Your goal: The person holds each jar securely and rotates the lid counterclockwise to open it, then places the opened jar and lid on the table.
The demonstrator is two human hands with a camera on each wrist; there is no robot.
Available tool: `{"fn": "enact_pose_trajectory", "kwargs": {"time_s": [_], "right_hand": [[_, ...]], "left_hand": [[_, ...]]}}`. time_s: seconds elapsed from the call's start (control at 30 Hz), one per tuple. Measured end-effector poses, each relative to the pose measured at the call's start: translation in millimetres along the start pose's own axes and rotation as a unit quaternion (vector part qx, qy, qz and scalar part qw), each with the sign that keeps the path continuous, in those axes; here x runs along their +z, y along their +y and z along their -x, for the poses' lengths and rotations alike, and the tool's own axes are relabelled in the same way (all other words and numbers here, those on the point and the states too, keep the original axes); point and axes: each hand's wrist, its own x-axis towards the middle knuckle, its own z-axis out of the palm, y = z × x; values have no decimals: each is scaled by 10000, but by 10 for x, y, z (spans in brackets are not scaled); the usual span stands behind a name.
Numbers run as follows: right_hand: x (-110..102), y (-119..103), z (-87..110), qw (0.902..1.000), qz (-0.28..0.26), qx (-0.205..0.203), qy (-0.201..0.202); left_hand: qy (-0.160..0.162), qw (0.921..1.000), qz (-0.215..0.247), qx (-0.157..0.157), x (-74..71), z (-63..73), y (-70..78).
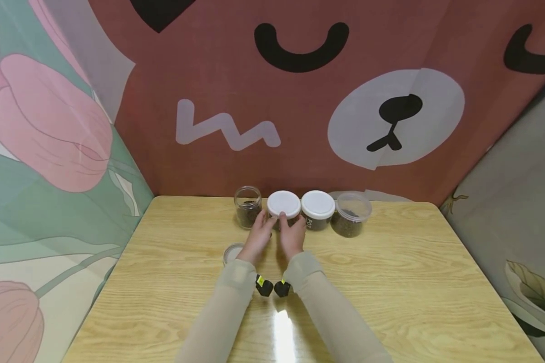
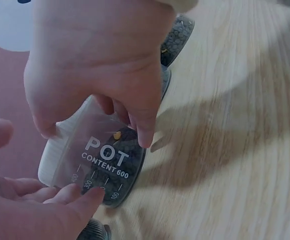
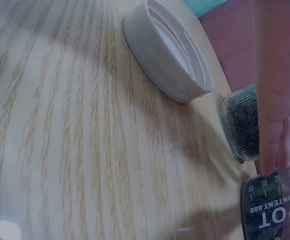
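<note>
A clear plastic jar with a white lid (image 1: 283, 201) stands upright at the back of the table, between my two hands. It is marked POT CONTENT 600 (image 2: 105, 155) and has dark pellets inside, with a small yellow piece among them. My left hand (image 1: 256, 239) holds its left side; my right hand (image 1: 292, 238) holds its right side. In the left wrist view, the fingers (image 2: 85, 200) of the left hand lie against the printed wall. From above, the right hand (image 2: 100, 60) reaches around the lid edge and wall.
Left of the held jar is an open ribbed jar (image 1: 248, 214) of dark pellets. To the right stand a white-lidded jar (image 1: 318, 222) and a clear-lidded jar (image 1: 348, 222). A loose white lid (image 3: 169, 55) lies on the wooden table (image 1: 163, 302). Behind is a printed curtain (image 1: 300, 166).
</note>
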Motion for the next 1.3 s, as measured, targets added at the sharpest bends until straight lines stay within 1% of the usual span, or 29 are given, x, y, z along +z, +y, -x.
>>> {"fn": "enact_pose_trajectory", "kwargs": {"time_s": [0.13,0.3,0.47,0.6,0.67,0.8,0.87,1.0,1.1,1.17,1.3], "right_hand": [[-3,-5,-12,9998,20,155,-101],[4,-36,-33,9995,-135,228,-173],[6,-54,-35,9980,-565,269,-110],[5,-51,-40,9957,-808,449,-87],[-9,-66,-25,9949,-818,576,-104],[-45,-102,2,9940,-768,771,-134],[-64,-126,14,9937,-764,800,-153],[-104,-159,39,9930,-739,884,-266],[-140,-165,63,9920,-712,945,-431],[-169,-168,84,9909,-687,1005,-576],[-220,-157,123,9904,-491,1033,-775]], "left_hand": [[-122,9999,51,38,5,6,17],[-117,9997,213,-28,-12,8,30],[53,9989,446,-105,-20,8,30],[246,9982,511,-182,-24,10,36],[298,9983,450,-201,-24,18,42],[326,9990,294,-114,-26,27,55],[347,9991,246,-73,-33,32,62],[464,9985,281,-104,-50,44,76],[672,9976,125,-59,-56,47,68],[832,9965,-49,32,-55,44,61],[1095,9936,-207,155,-48,54,61]]}}
